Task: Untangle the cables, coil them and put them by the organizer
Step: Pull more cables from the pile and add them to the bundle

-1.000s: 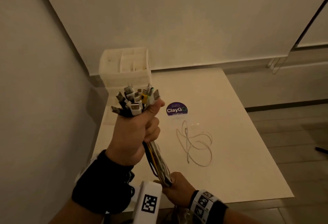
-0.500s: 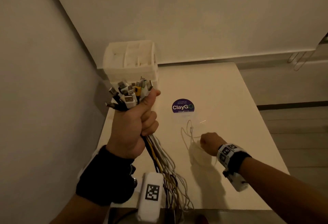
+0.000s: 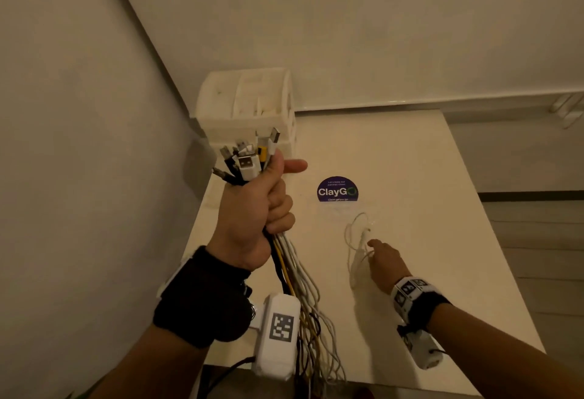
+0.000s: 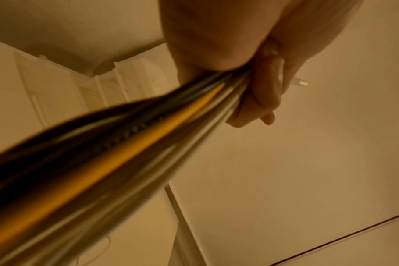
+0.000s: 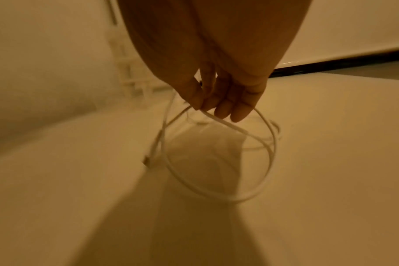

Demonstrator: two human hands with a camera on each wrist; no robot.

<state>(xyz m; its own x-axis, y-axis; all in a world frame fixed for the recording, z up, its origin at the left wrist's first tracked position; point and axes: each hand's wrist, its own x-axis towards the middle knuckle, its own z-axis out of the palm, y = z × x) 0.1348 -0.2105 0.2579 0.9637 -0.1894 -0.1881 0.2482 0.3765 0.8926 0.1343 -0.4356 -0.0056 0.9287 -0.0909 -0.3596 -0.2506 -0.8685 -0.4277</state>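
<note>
White cable (image 3: 358, 242): loose loops lifted just off the table (image 3: 426, 177), pinched in your right hand (image 3: 386, 261); these could spring open or snag. Cable bundle (image 3: 294, 275): fisted in your left hand (image 3: 252, 218), before the organizer (image 3: 246, 104); dangling tails may re-tangle.

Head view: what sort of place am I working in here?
Probably a shared pantry or office corner, though that is uncertain: a plain white table pushed into bare walls, a round purple ClayGo clean-up sticker on it, and a white plastic compartment organizer at the back.
</note>
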